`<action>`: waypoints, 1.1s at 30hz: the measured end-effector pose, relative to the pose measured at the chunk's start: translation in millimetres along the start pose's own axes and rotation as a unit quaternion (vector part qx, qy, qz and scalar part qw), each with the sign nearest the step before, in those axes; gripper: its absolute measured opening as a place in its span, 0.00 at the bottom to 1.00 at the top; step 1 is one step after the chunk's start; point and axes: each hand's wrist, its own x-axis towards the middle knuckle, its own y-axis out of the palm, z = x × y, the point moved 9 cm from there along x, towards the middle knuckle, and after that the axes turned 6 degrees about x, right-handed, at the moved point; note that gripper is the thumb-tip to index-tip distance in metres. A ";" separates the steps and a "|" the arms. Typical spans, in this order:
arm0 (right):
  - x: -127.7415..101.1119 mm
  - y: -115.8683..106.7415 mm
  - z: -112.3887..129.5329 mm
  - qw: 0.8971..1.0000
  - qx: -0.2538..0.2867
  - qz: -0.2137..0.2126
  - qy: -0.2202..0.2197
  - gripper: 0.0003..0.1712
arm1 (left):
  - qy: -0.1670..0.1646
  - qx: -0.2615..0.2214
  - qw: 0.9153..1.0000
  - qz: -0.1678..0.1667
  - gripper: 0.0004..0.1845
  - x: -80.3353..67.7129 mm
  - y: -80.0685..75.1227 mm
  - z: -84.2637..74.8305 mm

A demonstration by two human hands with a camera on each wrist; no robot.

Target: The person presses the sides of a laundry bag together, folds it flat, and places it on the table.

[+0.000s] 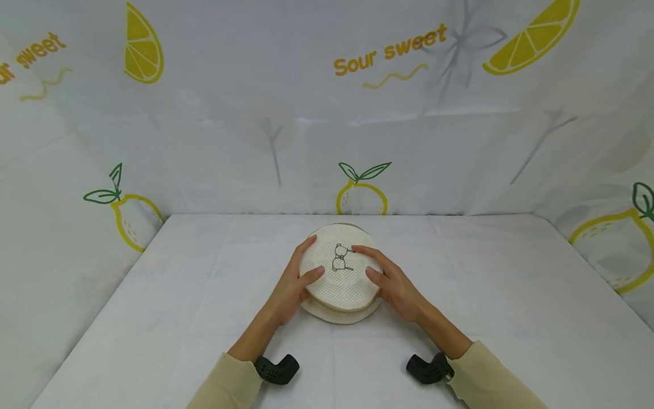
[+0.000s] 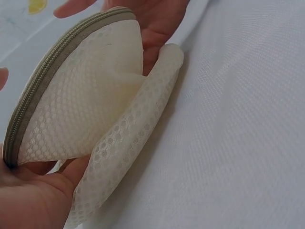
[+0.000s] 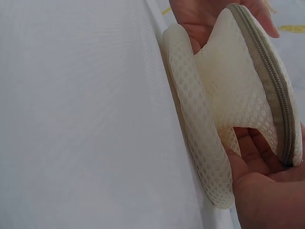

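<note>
A round cream mesh laundry bag [image 1: 339, 292] stands on the white table, a small black line drawing on its top. My left hand [image 1: 288, 289] grips its left side, thumb on the top face and fingers around the edge. On the opposite side, my right hand [image 1: 401, 287] grips it, with the thumb and a finger over the top. In the left wrist view, a khaki zipper [image 2: 45, 71] runs shut along the upper rim. The mesh wall sags inward between the upper disc and the rounded base [image 3: 200, 124], with fingertips tucked into that gap.
A white cloth covers the table [image 1: 168, 318]. Behind it hangs a white curtain [image 1: 225, 153] printed with lemons and lettering. Each wrist carries a black camera mount [image 1: 278, 369], below beige sleeves [image 1: 230, 383].
</note>
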 end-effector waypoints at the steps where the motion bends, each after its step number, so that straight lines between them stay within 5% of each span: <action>1: 0.0 0.0 -0.4 1.000 0.000 0.001 0.000 0.28 | -0.001 0.001 1.000 -0.001 0.38 0.1 0.1 0.5; 19: 0.0 2.0 -5.1 1.000 0.008 0.013 0.000 0.31 | -0.023 -0.011 1.000 -0.006 0.37 1.3 5.7 10.4; 24: 0.3 0.1 -5.4 1.000 0.014 0.009 0.008 0.30 | -0.011 0.084 0.996 -0.006 0.37 1.5 0.1 3.7; 30: 0.2 -7.3 -5.2 0.999 -0.014 -0.012 0.027 0.28 | 0.015 0.190 0.981 -0.031 0.36 -0.9 -10.5 -11.8; 33: -1.0 -13.7 -2.5 0.996 -0.076 -0.032 0.036 0.27 | 0.027 0.313 0.947 -0.063 0.38 -2.4 -13.0 -18.1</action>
